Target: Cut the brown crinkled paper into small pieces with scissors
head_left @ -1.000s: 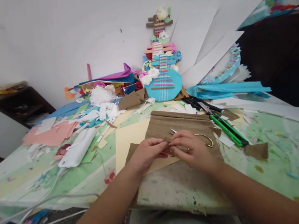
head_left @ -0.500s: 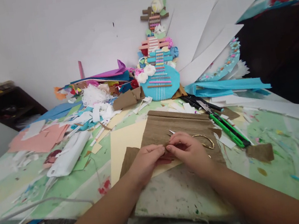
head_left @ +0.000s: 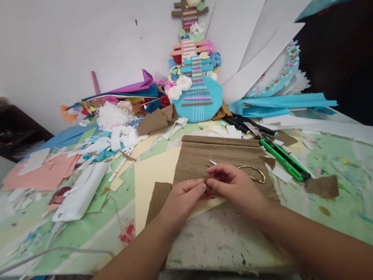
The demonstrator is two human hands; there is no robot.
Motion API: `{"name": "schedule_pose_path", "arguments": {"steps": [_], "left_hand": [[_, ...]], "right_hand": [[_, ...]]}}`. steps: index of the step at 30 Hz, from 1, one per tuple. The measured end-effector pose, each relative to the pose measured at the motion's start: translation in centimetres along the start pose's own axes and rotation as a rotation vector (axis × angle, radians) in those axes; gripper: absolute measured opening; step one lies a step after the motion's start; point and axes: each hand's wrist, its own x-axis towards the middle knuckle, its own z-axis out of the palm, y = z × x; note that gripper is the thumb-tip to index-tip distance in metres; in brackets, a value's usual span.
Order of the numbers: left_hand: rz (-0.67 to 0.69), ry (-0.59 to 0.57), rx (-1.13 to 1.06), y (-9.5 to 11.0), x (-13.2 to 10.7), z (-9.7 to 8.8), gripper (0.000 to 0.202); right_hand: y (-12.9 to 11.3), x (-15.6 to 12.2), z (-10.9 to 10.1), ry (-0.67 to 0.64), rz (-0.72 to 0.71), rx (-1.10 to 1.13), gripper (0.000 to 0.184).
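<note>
Left hand (head_left: 181, 202) and right hand (head_left: 239, 190): each grip pinched on small brown piece (head_left: 207, 183), over brown sheet (head_left: 205, 152) — advise light, even pressure, clear of scissors (head_left: 264, 177) beside right hand.

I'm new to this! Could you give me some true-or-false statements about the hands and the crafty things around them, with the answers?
1. The two hands are far apart. False: the left hand and right hand are close together, at a small brown piece that is mostly hidden.
2. The green cutter lies to the right of the right hand. True.
3. The white corded block lies to the right of both hands. False: the white corded block lies to their left.
4. The blue paper instrument stands upright. True.
5. The scissors have black handles. False: the handles of the scissors are gold-coloured.
6. The brown sheet overlaps a pale yellow sheet. True.
</note>
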Motion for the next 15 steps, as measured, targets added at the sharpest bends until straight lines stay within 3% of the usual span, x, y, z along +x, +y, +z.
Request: {"name": "schedule_pose_path", "arguments": {"steps": [15], "left_hand": [[0.025,-0.018,0.194,0.19,0.00,-0.09,0.021]], "right_hand": [[-0.38,-0.05,-0.17,-0.089,0.066,0.098,0.010]]}}
